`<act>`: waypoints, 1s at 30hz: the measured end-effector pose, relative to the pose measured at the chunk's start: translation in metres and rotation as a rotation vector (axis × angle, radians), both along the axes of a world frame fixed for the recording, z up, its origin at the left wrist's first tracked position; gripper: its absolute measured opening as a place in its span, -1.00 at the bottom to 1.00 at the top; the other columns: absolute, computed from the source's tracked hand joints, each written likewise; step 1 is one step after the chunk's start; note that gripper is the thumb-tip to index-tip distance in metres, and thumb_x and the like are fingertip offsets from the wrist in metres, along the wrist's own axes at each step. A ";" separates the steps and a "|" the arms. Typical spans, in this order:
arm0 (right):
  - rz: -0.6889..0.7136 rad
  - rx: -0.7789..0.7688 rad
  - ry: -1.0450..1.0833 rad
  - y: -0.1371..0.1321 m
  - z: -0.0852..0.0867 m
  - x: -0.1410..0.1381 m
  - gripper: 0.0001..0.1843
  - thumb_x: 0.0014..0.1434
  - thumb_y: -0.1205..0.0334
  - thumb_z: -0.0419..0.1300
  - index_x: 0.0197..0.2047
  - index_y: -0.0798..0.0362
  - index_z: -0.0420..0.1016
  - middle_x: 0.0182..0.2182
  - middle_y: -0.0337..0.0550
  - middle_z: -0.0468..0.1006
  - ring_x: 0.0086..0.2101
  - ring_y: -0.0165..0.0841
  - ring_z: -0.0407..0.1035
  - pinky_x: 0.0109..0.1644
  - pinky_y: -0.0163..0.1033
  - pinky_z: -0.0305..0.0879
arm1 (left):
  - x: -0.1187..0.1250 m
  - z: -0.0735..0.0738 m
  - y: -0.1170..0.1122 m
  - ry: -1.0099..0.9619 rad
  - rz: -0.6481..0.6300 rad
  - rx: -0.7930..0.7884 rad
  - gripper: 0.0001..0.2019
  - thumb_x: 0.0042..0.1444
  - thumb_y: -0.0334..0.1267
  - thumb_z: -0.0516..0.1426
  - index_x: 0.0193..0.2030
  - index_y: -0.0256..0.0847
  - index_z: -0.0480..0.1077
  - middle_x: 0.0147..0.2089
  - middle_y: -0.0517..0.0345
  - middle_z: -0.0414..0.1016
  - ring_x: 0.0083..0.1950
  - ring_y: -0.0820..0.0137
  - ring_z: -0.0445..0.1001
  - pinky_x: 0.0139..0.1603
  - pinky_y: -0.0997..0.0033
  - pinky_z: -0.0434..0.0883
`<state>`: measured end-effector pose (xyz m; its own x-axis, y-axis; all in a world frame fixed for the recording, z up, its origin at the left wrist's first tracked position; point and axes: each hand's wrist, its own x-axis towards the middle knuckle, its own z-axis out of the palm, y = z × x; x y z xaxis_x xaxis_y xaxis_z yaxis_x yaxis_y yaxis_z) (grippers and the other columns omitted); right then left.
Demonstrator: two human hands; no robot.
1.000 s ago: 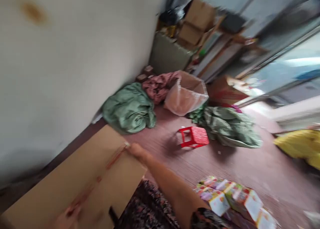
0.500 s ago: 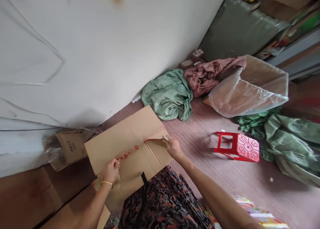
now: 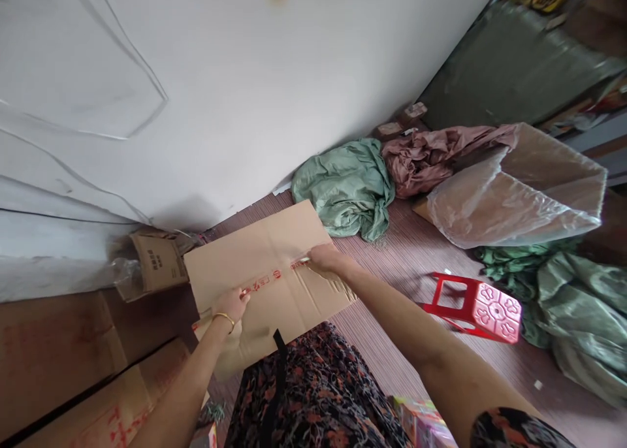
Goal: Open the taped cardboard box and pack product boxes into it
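A flattened cardboard box (image 3: 255,252) with red printing along its middle seam lies before me, its near edge against my patterned clothing. My left hand (image 3: 232,304), with a gold bracelet at the wrist, is closed on the cardboard at the left end of the printed strip. In my right hand (image 3: 323,258) is a small silvery blade-like tool (image 3: 304,260), mostly hidden by the fingers. Its tip sits at the right end of the red printing. To the right of that hand, the cut cardboard edge looks ragged and slightly raised.
A red plastic stool (image 3: 494,311) lies tipped on the striped floor at right. Beyond are a green sack (image 3: 343,180), a reddish sack (image 3: 416,160) and a plastic-lined box (image 3: 519,200). More cardboard (image 3: 53,356) stands at left, below the white wall (image 3: 245,89).
My right hand has moved left along the seam with the tool, from near the cardboard's right edge toward the printing. My left hand keeps hold. The whole view has shifted a little.
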<state>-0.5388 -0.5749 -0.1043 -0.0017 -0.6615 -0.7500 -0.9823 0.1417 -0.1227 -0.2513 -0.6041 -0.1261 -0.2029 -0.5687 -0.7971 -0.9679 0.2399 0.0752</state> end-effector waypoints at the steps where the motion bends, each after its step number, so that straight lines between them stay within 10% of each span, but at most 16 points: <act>1: 0.005 -0.009 0.008 0.002 -0.006 0.008 -0.72 0.24 0.34 0.08 -0.05 0.14 0.55 -0.13 0.15 0.56 -0.11 -0.13 0.46 -0.12 -0.16 0.32 | 0.002 -0.001 0.002 0.004 0.002 -0.009 -0.66 0.25 -0.16 -0.11 -0.19 -0.24 0.45 -0.12 -0.13 0.54 -0.12 0.20 0.51 -0.26 0.31 0.23; 23: -0.103 -0.422 -0.055 0.111 0.003 0.026 -0.69 0.24 0.48 -0.02 -0.16 0.11 0.53 -0.25 -0.07 0.55 -0.17 -0.27 0.35 0.00 -0.18 -0.05 | 0.023 0.025 0.059 0.157 -0.051 -0.151 -0.64 0.35 -0.19 -0.15 -0.33 -0.21 0.38 -0.22 0.04 0.51 -0.16 0.30 0.45 -0.19 0.35 0.14; 30: -0.094 -0.472 -0.043 0.107 0.000 0.023 -0.73 0.22 0.51 0.01 -0.26 0.13 0.53 -0.32 -0.08 0.55 -0.26 -0.33 0.35 -0.06 -0.20 -0.05 | 0.020 0.019 0.054 0.155 -0.065 -0.171 -0.65 0.35 -0.20 -0.12 -0.32 -0.23 0.40 -0.24 0.05 0.51 -0.17 0.32 0.45 -0.20 0.35 0.13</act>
<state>-0.5162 -0.4678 -0.1040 -0.0529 -0.9279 -0.3690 -0.9605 0.1483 -0.2354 -0.2317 -0.5499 -0.1073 -0.3557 -0.6745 -0.6469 -0.9302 0.3230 0.1746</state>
